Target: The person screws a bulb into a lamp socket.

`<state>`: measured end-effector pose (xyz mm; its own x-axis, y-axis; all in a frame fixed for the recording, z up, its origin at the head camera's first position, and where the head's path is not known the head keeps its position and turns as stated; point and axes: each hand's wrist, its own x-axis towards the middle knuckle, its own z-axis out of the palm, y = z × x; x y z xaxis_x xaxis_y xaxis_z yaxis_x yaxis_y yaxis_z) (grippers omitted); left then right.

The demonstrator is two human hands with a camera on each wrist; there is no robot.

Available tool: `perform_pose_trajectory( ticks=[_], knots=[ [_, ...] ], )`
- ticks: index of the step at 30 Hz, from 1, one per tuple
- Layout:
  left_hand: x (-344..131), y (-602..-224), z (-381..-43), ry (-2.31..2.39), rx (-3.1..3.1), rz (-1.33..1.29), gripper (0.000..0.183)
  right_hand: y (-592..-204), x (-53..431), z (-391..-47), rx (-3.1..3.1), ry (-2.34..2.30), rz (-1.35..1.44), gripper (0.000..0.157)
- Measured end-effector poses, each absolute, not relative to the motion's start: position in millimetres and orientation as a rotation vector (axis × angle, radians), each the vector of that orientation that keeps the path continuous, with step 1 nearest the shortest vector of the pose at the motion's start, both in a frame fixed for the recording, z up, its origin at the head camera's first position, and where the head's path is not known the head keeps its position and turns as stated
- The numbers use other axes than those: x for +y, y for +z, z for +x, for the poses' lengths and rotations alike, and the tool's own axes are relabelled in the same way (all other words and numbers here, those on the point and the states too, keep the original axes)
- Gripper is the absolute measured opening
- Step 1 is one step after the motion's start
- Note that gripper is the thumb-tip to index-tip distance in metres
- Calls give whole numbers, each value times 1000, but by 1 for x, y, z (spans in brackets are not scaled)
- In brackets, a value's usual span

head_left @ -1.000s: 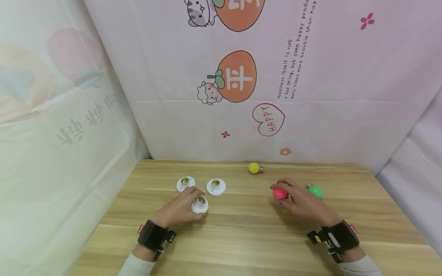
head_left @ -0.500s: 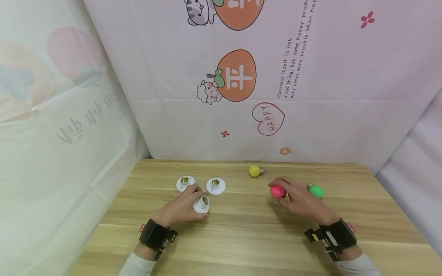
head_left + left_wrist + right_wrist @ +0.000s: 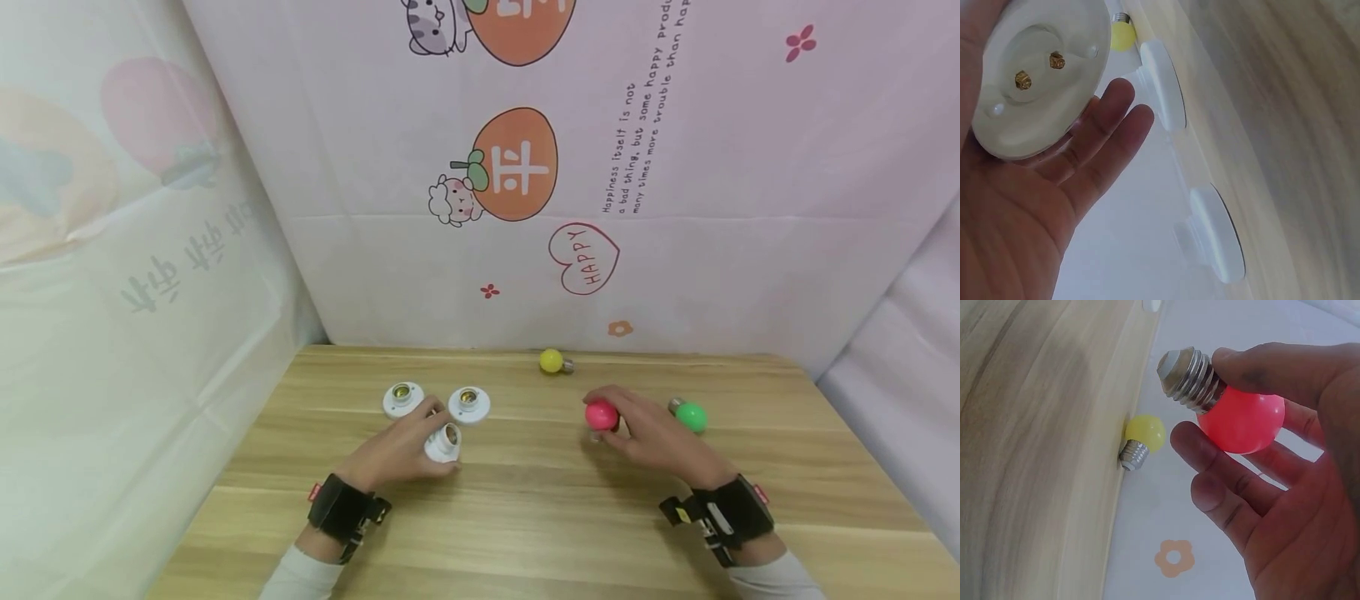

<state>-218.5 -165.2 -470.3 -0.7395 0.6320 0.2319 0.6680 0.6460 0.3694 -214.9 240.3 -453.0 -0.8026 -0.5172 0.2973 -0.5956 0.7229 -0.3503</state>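
Note:
My left hand (image 3: 401,446) grips a white round lamp holder (image 3: 442,443), its socket tilted toward the right. In the left wrist view the flat underside of this lamp holder (image 3: 1041,75) shows two brass screws. Pinched between thumb and fingers of my right hand (image 3: 648,429) is a red light bulb (image 3: 601,414). The right wrist view shows the red light bulb (image 3: 1244,422) with its metal screw base pointing up and left, the thumb at the base. Both held things are off the table, apart from each other.
Two more white lamp holders (image 3: 402,400) (image 3: 469,405) lie sockets up beyond my left hand. A yellow bulb (image 3: 551,361) lies near the table's back edge. To the right of my right hand lies a green bulb (image 3: 691,417). A printed cloth (image 3: 375,275) hangs behind the wooden table (image 3: 510,533).
The held lamp holder has tilted further to the right and shifted slightly right. The red bulb has turned, so its metal base now shows below it. The yellow bulb has rocked slightly.

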Motion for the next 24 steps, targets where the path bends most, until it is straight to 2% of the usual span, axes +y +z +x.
perform_pose_trajectory(
  ticks=[6,13,24],
  knots=[
    [-162,-468,-220,-662,-2795,-1091,54,-452,239,-217,-2692,636,989,49],
    [-158,-466,-219,-610,-2799,-1065,61,-451,236,-216,-2694,619,963,43],
    [-149,-460,-222,-629,-2762,-1104,68,-447,234,-217,-2684,672,983,52]
  ],
)
